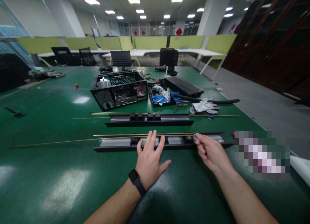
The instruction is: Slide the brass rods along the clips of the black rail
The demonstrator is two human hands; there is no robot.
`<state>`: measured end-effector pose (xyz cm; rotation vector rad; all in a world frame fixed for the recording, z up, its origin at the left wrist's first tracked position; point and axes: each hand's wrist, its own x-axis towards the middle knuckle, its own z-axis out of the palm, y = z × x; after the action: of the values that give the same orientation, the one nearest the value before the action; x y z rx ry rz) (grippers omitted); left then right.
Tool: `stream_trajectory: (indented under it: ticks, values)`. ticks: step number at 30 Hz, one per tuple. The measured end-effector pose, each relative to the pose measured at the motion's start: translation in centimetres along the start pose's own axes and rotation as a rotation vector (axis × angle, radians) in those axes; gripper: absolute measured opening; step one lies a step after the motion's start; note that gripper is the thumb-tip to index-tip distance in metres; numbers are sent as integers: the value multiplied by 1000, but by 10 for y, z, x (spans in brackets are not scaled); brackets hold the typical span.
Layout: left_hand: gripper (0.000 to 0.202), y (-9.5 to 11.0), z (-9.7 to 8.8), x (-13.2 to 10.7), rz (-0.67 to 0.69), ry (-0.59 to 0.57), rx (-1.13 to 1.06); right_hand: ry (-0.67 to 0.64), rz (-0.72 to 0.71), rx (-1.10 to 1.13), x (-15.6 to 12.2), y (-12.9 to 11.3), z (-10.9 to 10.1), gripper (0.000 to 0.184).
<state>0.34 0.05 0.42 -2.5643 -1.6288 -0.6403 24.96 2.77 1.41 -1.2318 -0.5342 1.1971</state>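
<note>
A long black rail [113, 147] with small black blocks in its channel lies across the green table in front of me. Thin brass rods [116, 136] run along its top, one sticking far out to the left. My left hand [150, 159] lies flat and open on the rail's near edge, fingers spread, a black watch on the wrist. My right hand [211, 150] is closed in a pinch on the right ends of the brass rods above the rail. A second black rail [169, 121] with similar blocks and brass rods [97, 113] lies parallel just behind.
An open black computer case [118, 88] stands further back, beside a black tray [151, 99] with blue and white gloves. White gloves [204, 106] and a black tube [218, 101] lie at right. A blurred patch [261, 154] covers the near right. Desks and chairs stand behind.
</note>
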Motion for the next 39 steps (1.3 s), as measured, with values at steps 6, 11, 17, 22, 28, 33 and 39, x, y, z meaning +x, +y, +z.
stream_trajectory:
  ticks: [6,11,17,22,28,33,39]
  values:
    - [81,2,-2,1,2,-11,-8,18,-4,10,-2,-1,2,32]
    - [82,2,0,1,0,-1,-11,-3,0,-99,-5,1,5,41]
    - [81,1,1,0,9,-1,-2,-12,23,-84,-4,0,5,41]
    - [80,0,1,0,22,15,7,21,-3,7,-1,1,4,37]
    - [80,1,0,0,16,15,-4,3,-9,-22,-3,3,3,38]
    - [81,2,0,0,19,22,-3,-8,8,-101,-4,2,4,39]
    - [80,1,0,0,23,26,3,12,-14,-24,-2,2,4,40]
